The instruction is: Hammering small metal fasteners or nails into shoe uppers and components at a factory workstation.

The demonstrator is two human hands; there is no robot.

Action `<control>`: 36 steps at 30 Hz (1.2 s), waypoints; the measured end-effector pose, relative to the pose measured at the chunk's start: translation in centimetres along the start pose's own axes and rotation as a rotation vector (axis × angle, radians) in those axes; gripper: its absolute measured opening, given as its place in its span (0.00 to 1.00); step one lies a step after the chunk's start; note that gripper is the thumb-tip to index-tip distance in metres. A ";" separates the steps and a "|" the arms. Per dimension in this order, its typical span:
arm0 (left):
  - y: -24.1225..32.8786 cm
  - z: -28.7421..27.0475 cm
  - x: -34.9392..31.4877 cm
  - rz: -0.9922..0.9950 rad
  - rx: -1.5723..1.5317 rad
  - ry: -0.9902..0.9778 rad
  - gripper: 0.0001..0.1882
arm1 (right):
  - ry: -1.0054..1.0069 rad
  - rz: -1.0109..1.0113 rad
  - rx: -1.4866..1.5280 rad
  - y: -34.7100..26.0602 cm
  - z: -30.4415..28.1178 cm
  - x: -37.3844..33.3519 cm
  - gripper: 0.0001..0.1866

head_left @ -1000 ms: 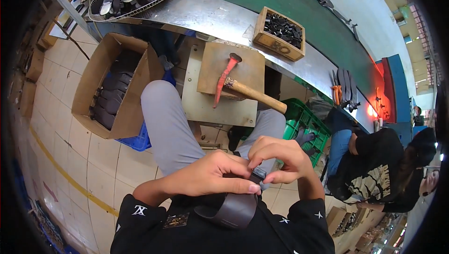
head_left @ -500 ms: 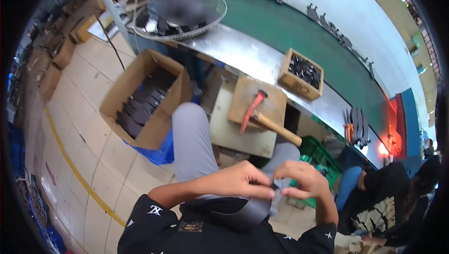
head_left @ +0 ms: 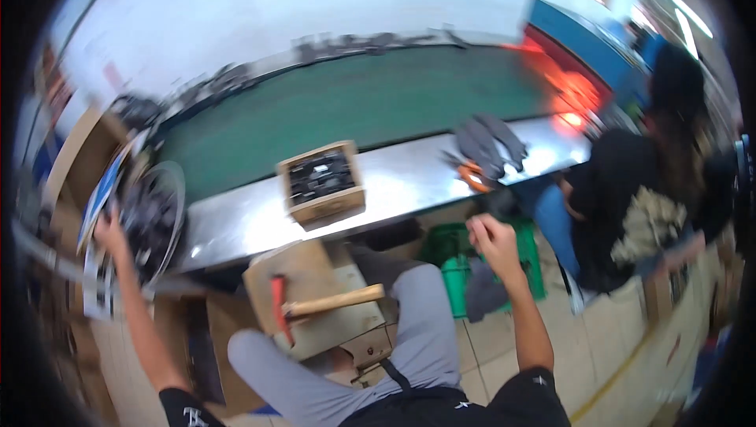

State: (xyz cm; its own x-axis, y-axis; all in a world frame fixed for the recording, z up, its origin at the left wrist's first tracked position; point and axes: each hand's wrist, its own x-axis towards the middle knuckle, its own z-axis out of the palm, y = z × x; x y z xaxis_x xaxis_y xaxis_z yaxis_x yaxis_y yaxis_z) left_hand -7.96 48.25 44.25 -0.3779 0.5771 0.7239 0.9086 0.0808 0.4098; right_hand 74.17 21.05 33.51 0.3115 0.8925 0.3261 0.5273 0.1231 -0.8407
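Observation:
My left hand is stretched far left, at the near side of a round wire-rimmed basket of dark pieces. Motion smears its fingers, and I cannot tell whether they grip anything. My right hand is raised over a green crate, its fingers closed in a pinch. What they hold, if anything, is hidden. A grey flat piece shows just below that hand, at the crate; whether it hangs from the fingers or rests there is unclear. A hammer with a wooden handle and red head lies on a wooden block before my knees.
On the metal bench edge stands a wooden box of small dark parts. Grey curved pieces lie farther right beside orange-handled pliers. A green belt runs behind. Another person sits at the right.
My view has swung to the right. My hands, together at my lap over a grey curved piece, have parted: the left out to the basket, the right over the crate.

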 end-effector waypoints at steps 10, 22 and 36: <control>8.0 7.2 -10.9 0.125 0.083 -0.194 0.30 | 0.507 0.311 -0.718 21.8 -18.4 17.7 0.28; 36.4 -7.0 -21.7 0.782 -0.201 -0.377 0.30 | 0.432 -1.179 -1.115 -6.6 -7.1 21.8 0.06; 31.6 -17.8 -30.3 -0.145 -1.189 -0.557 0.32 | -0.404 -0.625 -0.078 -18.5 14.8 -2.0 0.49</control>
State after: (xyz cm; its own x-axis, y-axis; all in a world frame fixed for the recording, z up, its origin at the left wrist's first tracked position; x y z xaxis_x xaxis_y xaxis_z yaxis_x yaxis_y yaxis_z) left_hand 29.04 18.87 45.14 -0.0747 0.9016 0.4260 0.0496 -0.4233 0.9046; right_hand 52.10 23.41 42.02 -0.3711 0.7584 0.5359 0.5703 0.6416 -0.5130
